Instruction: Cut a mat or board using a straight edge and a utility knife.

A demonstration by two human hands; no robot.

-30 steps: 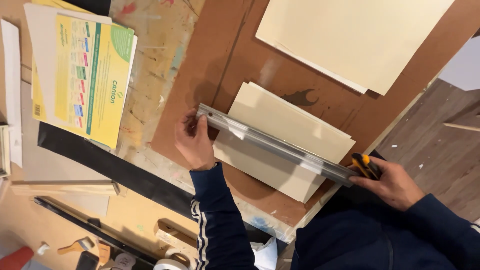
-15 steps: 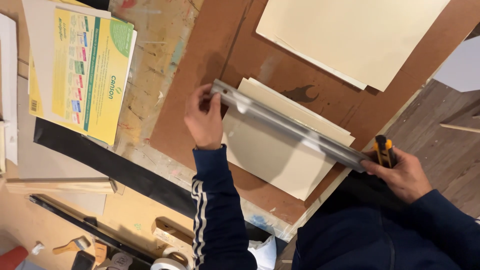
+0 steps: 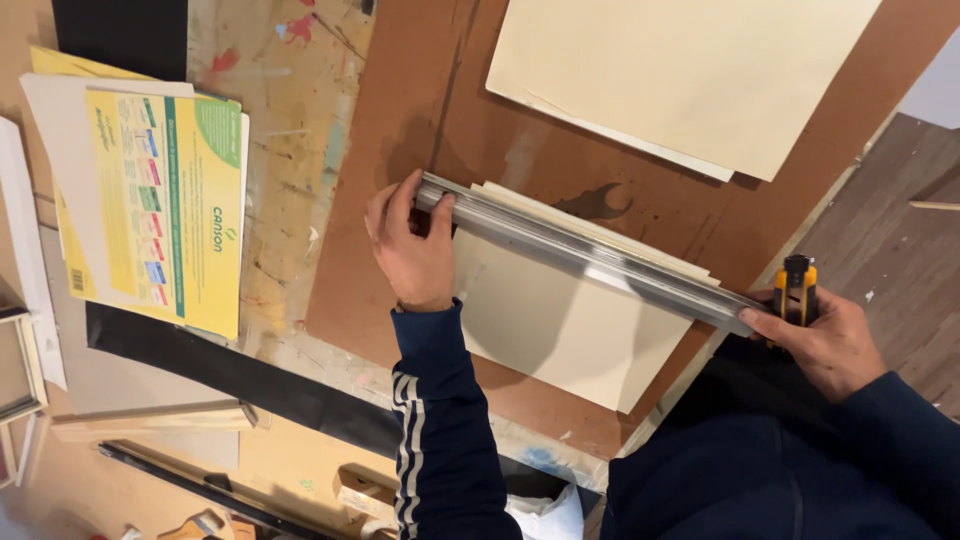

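Note:
A long metal ruler (image 3: 590,255) lies slantwise across a stack of cream paper sheets (image 3: 560,330) on a brown board (image 3: 420,120). My left hand (image 3: 410,245) presses down on the ruler's upper left end, fingers curled over it. My right hand (image 3: 825,345) grips a yellow and black utility knife (image 3: 797,288) and its fingers also touch the ruler's lower right end, at the board's edge. Whether the knife's blade is out cannot be made out.
A larger cream sheet (image 3: 680,70) lies on the board's far side. A yellow and green paper pad (image 3: 165,215) sits on the paint-stained table at left. A black strip (image 3: 230,375), wooden slats (image 3: 150,420) and frames lie nearer. Wood floor (image 3: 900,230) shows at right.
The ruler has shifted up across the paper stack toward its far edge, both hands moving with it. The right hand still holds the knife.

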